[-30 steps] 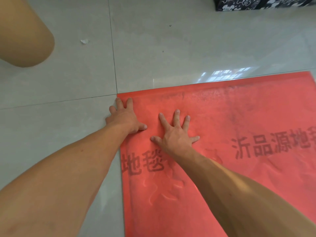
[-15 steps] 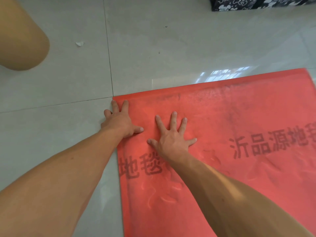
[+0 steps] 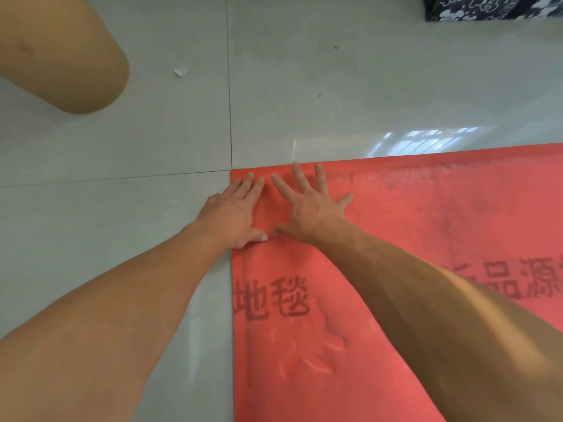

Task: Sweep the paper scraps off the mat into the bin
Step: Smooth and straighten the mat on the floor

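Observation:
A red mat with dark printed characters lies on the pale tiled floor. My left hand rests flat on the mat's far left corner, fingers together, half over the edge. My right hand is pressed flat beside it with fingers spread, thumb tips nearly touching. Neither hand holds anything. One small white paper scrap lies on the floor beyond the mat, to the far left. No scraps show on the mat and no bin is in view.
A tan rounded shape, apparently a bare knee, fills the top left. A dark patterned object sits on the floor at the top right. Grey floor tiles surround the mat.
Both hands have slid forward toward the mat's far edge, and the right hand has moved left until it sits close beside the left hand.

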A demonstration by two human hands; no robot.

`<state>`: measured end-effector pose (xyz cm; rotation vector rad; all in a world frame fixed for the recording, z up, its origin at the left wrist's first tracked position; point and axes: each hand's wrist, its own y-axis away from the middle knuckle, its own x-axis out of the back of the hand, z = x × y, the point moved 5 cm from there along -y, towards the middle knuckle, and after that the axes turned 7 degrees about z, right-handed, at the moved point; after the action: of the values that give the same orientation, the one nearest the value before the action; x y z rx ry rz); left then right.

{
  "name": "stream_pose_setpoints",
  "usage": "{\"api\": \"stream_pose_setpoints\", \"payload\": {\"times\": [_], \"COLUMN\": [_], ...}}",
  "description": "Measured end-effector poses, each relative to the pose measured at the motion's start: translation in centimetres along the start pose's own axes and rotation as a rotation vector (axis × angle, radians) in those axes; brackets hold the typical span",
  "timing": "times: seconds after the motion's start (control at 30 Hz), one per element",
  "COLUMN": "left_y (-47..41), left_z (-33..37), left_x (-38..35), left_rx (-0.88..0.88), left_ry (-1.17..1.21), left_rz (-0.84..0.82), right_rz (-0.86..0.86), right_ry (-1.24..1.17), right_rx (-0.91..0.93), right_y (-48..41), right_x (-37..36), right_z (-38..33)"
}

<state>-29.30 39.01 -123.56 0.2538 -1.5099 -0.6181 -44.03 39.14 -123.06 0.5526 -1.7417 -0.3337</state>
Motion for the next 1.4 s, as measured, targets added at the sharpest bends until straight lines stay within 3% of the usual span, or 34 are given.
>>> {"api": "stream_pose_setpoints", "payload": {"times": [0.27, 0.53, 0.77, 1.4], "left_y": [-0.8, -2.0, -2.3, -3.1], "left_z": [-0.6, 0.6, -0.4, -0.1], "left_x": [0.6, 1.1, 0.5, 0.7], "left_rx": [-0.050, 0.028, 0.091, 0.147], "left_ry": [-0.037, -0.100, -0.187, -0.080], "left_rz": [-0.106, -0.068, -0.129, -0.240], "right_rz": [-0.132, -0.147, -0.198, -0.227], "right_ry": [0.053, 0.046, 0.035, 0.022], "right_rx": [-0.038, -0.056, -0.076, -0.078], "right_y": [-1.5, -2.0, -2.8, -3.1], "right_x": [-0.8, -0.7, -0.9, -0.6], "right_z": [-0.5, -0.3, -0.4, -0.9]}}
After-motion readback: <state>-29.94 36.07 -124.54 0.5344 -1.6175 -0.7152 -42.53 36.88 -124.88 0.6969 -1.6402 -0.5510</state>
